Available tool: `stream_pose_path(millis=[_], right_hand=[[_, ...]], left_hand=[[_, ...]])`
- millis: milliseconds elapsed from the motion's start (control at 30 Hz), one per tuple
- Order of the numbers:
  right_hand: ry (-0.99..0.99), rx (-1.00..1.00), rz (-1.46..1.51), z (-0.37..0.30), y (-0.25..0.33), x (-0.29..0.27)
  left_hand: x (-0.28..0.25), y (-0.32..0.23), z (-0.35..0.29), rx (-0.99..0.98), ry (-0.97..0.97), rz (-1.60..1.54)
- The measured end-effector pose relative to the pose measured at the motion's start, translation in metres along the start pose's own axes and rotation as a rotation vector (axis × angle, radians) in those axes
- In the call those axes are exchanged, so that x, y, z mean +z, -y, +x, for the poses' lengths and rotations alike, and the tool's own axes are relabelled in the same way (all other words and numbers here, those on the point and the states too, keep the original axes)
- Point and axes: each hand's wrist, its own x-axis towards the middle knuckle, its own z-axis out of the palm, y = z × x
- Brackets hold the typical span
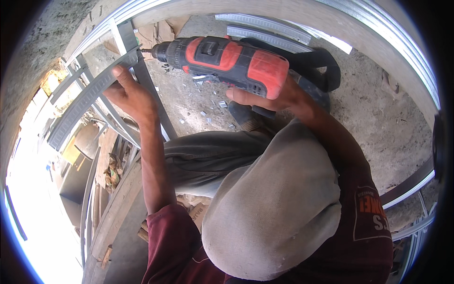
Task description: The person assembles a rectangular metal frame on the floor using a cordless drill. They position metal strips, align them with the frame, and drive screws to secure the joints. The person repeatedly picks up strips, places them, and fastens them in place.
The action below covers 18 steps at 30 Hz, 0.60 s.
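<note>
My right hand (pixel 279 97) is wrapped round the handle of a red and black cordless drill (pixel 222 61). The drill points left, its bit at the end of a ribbed metal strip (pixel 82 104) where that strip meets a dark metal stud (pixel 153 94). I cannot tell whether the bit touches the metal. My left hand (pixel 135 97) grips the strip close to this joint, thumb on its upper face and fingers hidden behind it. The strip slants down to the left across a light metal frame (pixel 118 35).
Small metal offcuts (pixel 222 104) litter the concrete floor (pixel 373 109). Beyond the drill lie long metal channels (pixel 269 35) and a black strap (pixel 326 66). Torn cardboard (pixel 165 31) sits behind the frame. A wooden beam (pixel 116 208) runs along the lower left, near a bright opening.
</note>
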Motion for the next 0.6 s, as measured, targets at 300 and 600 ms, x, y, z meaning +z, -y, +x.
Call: stream_pose_path(millis=[300,600], right_hand=[[0.032,0.019,0.007,0.001,0.004,-0.005],[-0.025,-0.069,-0.071,0.002,0.001,-0.002]], left_hand=[[-0.005,0.004,0.0,-0.066,0.008,0.107],[-0.002,0.005,0.002,-0.005,0.002,0.057]])
